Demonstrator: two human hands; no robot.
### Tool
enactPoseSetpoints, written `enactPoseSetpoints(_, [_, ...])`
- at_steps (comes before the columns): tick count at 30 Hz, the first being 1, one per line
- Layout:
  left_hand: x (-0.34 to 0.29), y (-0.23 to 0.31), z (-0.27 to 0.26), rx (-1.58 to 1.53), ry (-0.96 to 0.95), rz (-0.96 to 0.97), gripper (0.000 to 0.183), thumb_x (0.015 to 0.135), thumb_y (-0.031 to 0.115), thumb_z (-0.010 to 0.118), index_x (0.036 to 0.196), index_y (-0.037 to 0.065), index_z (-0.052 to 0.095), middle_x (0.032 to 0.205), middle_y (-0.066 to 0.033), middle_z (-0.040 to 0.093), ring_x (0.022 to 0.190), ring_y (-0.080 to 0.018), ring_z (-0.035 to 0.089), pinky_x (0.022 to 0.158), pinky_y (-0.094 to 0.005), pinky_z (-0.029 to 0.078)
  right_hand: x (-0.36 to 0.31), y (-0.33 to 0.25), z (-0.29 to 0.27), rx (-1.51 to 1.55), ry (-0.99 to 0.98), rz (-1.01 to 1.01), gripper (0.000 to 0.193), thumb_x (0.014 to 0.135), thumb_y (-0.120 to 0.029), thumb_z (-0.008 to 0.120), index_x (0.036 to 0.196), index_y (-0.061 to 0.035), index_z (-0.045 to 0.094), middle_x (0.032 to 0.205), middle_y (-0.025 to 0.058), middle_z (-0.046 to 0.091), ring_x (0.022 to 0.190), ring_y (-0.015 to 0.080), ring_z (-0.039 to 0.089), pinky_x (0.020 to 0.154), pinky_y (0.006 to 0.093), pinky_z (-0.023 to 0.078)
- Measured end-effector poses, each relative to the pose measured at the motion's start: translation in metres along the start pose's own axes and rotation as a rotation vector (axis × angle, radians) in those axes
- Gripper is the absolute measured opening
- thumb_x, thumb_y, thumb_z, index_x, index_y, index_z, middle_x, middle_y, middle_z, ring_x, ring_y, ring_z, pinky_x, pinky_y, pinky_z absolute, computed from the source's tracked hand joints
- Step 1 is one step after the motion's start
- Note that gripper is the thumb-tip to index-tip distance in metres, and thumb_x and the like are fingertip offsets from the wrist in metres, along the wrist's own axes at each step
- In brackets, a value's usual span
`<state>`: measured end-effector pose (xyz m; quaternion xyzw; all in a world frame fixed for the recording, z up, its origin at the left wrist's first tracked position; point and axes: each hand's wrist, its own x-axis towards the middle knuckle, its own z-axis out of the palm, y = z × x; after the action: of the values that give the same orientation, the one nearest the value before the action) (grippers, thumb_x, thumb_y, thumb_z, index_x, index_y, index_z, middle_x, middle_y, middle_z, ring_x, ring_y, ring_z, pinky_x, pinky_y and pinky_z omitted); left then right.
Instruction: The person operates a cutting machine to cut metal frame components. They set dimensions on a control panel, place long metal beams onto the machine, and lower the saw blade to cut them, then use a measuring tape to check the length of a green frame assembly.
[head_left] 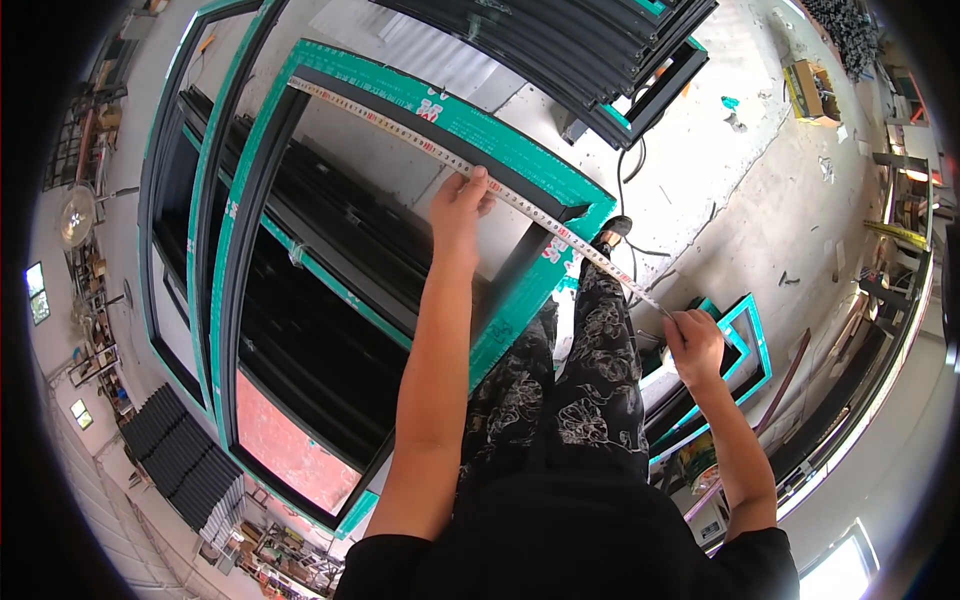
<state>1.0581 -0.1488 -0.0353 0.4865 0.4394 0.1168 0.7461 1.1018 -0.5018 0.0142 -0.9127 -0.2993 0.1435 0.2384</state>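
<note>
head view: two hands, one measuring tape (520, 204) and one large green-and-black frame (510, 145) beneath it; another large frame (200, 210) stands just beside, between nine and ten o'clock; at least two smaller frames (757, 330) lie just past three; one open cardboard box (798, 90) sits at two; black profiles (560, 50), too overlapped to count, are stacked between twelve and one; the green film (510, 325) carries white printed characters, the tape red and black graduations; it runs from between ten and eleven, along the frame's upper bar, past its corner to three; the left hand (462, 212), just twelve-ward of centre, clamps the tape between thumb and curled fingers; the right hand (697, 345), just past three, has thumb and fingers pinched together on its far end; whether a case sits inside that grip, i cannot tell.
</note>
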Motion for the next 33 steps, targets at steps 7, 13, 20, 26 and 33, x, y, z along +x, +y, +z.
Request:
enactPoseSetpoints(7, [-0.004, 0.01, 0.005, -0.039, 0.012, -0.027, 0.022, 0.087, 0.027, 0.065, 0.078, 0.008, 0.057, 0.07, 0.0022, 0.054, 0.064, -0.0065, 0.049, 0.063, -0.0215, 0.04, 0.003, -0.009, -0.004, -0.067, 0.017, -0.006, 0.008, 0.077, -0.01, 0.064, 0.074, -0.0033, 0.061, 0.067, 0.0119, 0.056, 0.065, 0.031, 0.054, 0.057, 0.0391, 0.044])
enactPoseSetpoints(13, [-0.004, 0.013, 0.006, -0.065, -0.016, -0.024, 0.022, 0.087, 0.027, 0.065, 0.078, 0.008, 0.057, 0.071, 0.0017, 0.055, 0.064, -0.0071, 0.049, 0.063, -0.0226, 0.04, 0.005, -0.013, -0.005, -0.071, 0.041, -0.025, 0.007, 0.076, -0.008, 0.064, 0.074, -0.0026, 0.062, 0.066, 0.0113, 0.055, 0.063, 0.0298, 0.054, 0.055, 0.0383, 0.043])
enactPoseSetpoints(20, [-0.004, 0.011, 0.004, -0.07, -0.03, -0.019, 0.024, 0.088, 0.025, 0.063, 0.079, 0.004, 0.057, 0.069, -0.0011, 0.054, 0.063, -0.0079, 0.048, 0.063, -0.0215, 0.041, 0.005, -0.014, -0.007, -0.078, 0.031, -0.031, 0.007, 0.076, -0.008, 0.064, 0.072, -0.0027, 0.061, 0.064, 0.0113, 0.054, 0.062, 0.0294, 0.054, 0.055, 0.0381, 0.043])
enactPoseSetpoints(26, [-0.004, 0.012, 0.006, -0.071, -0.027, -0.045, 0.024, 0.088, 0.025, 0.063, 0.08, 0.003, 0.057, 0.069, -0.0006, 0.053, 0.063, -0.0082, 0.048, 0.063, -0.0217, 0.041, 0.005, -0.013, -0.008, -0.085, 0.02, -0.033, 0.007, 0.076, -0.008, 0.064, 0.072, -0.0028, 0.06, 0.064, 0.0112, 0.054, 0.062, 0.0295, 0.053, 0.055, 0.0385, 0.043])
enactPoseSetpoints(33, [-0.002, 0.01, 0.004, -0.079, -0.031, -0.037, 0.023, 0.086, 0.028, 0.066, 0.077, 0.009, 0.058, 0.068, 0.0023, 0.054, 0.062, -0.0061, 0.05, 0.061, -0.0204, 0.04, 0.008, -0.015, -0.009, -0.074, 0.035, -0.054, 0.007, 0.075, -0.008, 0.064, 0.073, -0.0029, 0.061, 0.064, 0.0112, 0.054, 0.062, 0.0294, 0.054, 0.055, 0.0383, 0.043])
